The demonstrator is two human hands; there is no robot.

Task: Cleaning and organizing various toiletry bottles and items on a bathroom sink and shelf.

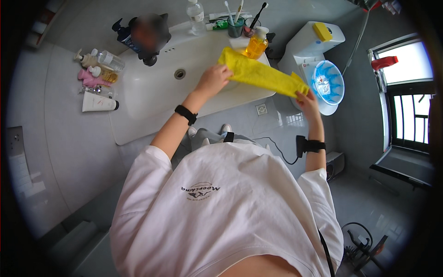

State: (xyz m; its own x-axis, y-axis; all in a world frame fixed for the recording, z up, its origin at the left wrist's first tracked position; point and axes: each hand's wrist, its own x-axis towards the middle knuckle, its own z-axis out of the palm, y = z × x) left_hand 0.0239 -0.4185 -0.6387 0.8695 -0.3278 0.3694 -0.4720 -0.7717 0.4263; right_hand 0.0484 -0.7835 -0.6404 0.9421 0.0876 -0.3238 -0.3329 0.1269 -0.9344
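Observation:
A yellow cloth (260, 73) is stretched between my two hands, above the right part of the white sink (152, 87). My left hand (213, 81) pinches its left end, with the fingers closed on the edge. At the lower right corner, my right hand (308, 100) grips the other end between thumb and fingers. The cloth hangs as a long folded band, tilted down toward the right. Just behind it stands a bottle of orange-yellow liquid (256, 44) on the sink's right corner. The drain (179, 74) shows in the basin to the left of my left hand.
Toothbrushes stand in a dark cup (235, 28) near a clear bottle (196, 17). Several bottles and a white tube (99, 102) lie at the sink's left. To the right are a toilet with a yellow sponge (322, 32) on its tank and a blue-lined bucket (328, 83).

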